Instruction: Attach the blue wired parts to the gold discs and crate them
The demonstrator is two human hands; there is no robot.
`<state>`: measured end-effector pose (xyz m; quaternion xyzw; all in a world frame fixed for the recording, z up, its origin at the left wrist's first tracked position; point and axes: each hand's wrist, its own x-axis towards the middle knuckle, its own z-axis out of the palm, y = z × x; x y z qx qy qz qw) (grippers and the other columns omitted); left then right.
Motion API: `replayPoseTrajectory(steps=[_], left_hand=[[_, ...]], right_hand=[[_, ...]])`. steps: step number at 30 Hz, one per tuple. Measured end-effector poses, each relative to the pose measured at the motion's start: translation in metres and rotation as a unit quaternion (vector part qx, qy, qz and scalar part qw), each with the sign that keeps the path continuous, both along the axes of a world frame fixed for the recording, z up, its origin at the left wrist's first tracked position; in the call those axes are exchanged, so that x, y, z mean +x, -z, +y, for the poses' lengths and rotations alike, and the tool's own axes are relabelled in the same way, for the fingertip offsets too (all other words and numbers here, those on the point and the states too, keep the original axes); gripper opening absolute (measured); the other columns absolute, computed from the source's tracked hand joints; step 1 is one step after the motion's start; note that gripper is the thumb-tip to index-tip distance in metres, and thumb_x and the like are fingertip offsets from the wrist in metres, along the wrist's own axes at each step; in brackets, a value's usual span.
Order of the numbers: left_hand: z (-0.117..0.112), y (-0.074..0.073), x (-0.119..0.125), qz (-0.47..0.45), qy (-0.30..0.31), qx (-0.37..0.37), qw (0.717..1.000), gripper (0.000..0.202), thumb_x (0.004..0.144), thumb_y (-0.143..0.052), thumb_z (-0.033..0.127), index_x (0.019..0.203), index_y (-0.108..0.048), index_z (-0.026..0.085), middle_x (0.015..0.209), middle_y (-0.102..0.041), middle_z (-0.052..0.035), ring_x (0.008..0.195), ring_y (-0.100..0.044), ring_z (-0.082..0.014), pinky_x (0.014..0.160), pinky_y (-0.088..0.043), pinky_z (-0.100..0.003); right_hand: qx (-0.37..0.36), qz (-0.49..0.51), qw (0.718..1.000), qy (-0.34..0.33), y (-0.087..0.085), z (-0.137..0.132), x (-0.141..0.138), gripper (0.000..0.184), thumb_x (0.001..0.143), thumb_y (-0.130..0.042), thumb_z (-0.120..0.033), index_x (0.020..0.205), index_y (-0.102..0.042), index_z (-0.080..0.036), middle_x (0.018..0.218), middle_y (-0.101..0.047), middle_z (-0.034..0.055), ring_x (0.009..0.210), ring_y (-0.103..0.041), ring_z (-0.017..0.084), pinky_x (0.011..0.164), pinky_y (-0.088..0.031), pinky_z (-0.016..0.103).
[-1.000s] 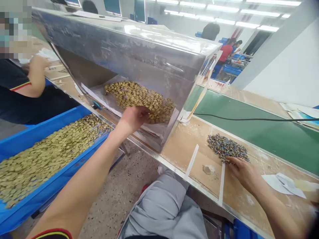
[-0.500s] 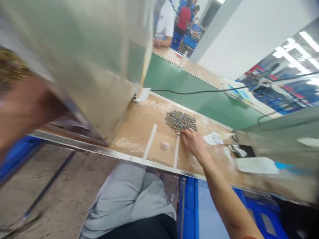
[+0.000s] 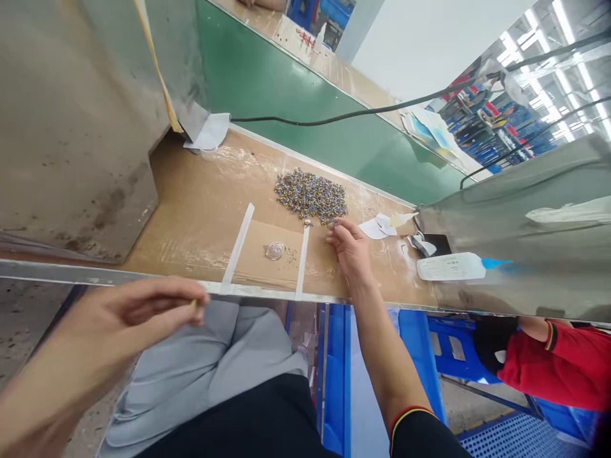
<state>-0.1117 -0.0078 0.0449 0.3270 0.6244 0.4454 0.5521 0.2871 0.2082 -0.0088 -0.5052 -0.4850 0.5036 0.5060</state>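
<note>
My left hand (image 3: 157,312) is raised in front of the bench's near edge, thumb and forefinger pinched together. A tiny yellowish piece (image 3: 194,304) shows between those fingertips. My right hand (image 3: 350,245) is at the near right edge of a pile of small blue-grey and gold parts (image 3: 312,194). Its fingers are closed at the tips; whatever they hold is too small to name. Left of it, a cardboard sheet (image 3: 258,270) lies between two white tape strips, bearing a small round clear piece (image 3: 275,250) and scattered specks. One loose part (image 3: 308,222) rests at the right strip's top.
A metal panel (image 3: 71,140) borders the left, another (image 3: 534,229) the right. A white bottle with a blue nozzle (image 3: 451,266) lies on the right. White scraps (image 3: 378,227) lie nearby. A black cable (image 3: 324,121) crosses behind. A person in red (image 3: 558,362) is at right.
My left hand has come from behind the left metal panel to the bench's front edge, pinching a tiny piece. My right hand stays by the pile. The camera view has shifted.
</note>
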Motion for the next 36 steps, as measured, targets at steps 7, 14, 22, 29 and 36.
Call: replayPoseTrajectory(steps=[7, 14, 22, 29, 36], left_hand=[[0.048, 0.019, 0.061, -0.148, -0.033, -0.026, 0.988, 0.048, 0.063, -0.122, 0.048, 0.098, -0.1, 0.024, 0.093, -0.094, -0.0073, 0.08, -0.088, -0.0199, 0.08, -0.072, -0.023], [0.047, 0.022, 0.083, -0.192, -0.081, -0.03, 0.977, 0.055, 0.062, -0.124, 0.044, 0.105, -0.099, 0.022, 0.097, -0.096, -0.0067, 0.079, -0.09, -0.0186, 0.082, -0.075, -0.021], [0.046, 0.028, 0.097, -0.242, -0.096, -0.025, 0.965, 0.043, 0.071, -0.121, 0.039, 0.101, -0.096, 0.02, 0.098, -0.095, -0.0072, 0.087, -0.091, -0.0203, 0.092, -0.077, -0.025], [0.048, 0.023, 0.092, -0.238, -0.083, -0.016, 0.968, 0.043, 0.081, -0.116, 0.039, 0.105, -0.087, 0.019, 0.104, -0.096, -0.0103, 0.086, -0.091, -0.0214, 0.086, -0.077, -0.028], [0.048, 0.024, 0.092, -0.18, -0.066, 0.015, 0.981, 0.039, 0.088, -0.11, 0.043, 0.113, -0.092, 0.02, 0.1, -0.096, -0.0084, 0.086, -0.091, -0.0215, 0.09, -0.076, -0.03]], right_hand=[[-0.034, 0.079, 0.996, -0.017, 0.0, 0.007, 0.009, 0.037, 0.083, -0.105, -0.04, 0.115, -0.089, -0.029, 0.111, -0.092, 0.002, 0.097, -0.086, 0.018, 0.093, -0.079, 0.032], [-0.065, 0.075, 0.994, -0.039, 0.0, 0.01, 0.011, 0.049, 0.081, -0.111, -0.051, 0.118, -0.092, -0.026, 0.118, -0.094, 0.0053, 0.1, -0.089, 0.019, 0.103, -0.079, 0.035], [-0.102, 0.056, 0.989, -0.094, -0.017, -0.001, 0.017, 0.05, 0.078, -0.109, -0.03, 0.125, -0.092, -0.026, 0.143, -0.09, 0.0057, 0.134, -0.087, 0.026, 0.141, -0.061, 0.048], [-0.107, 0.035, 0.991, -0.079, -0.012, -0.005, 0.017, 0.045, 0.084, -0.108, -0.038, 0.124, -0.092, -0.027, 0.139, -0.091, 0.0073, 0.134, -0.088, 0.029, 0.138, -0.064, 0.052], [-0.109, 0.02, 0.991, -0.071, -0.013, -0.003, 0.016, 0.049, 0.075, -0.115, -0.042, 0.116, -0.094, -0.027, 0.128, -0.094, 0.0059, 0.122, -0.092, 0.027, 0.129, -0.071, 0.049]])
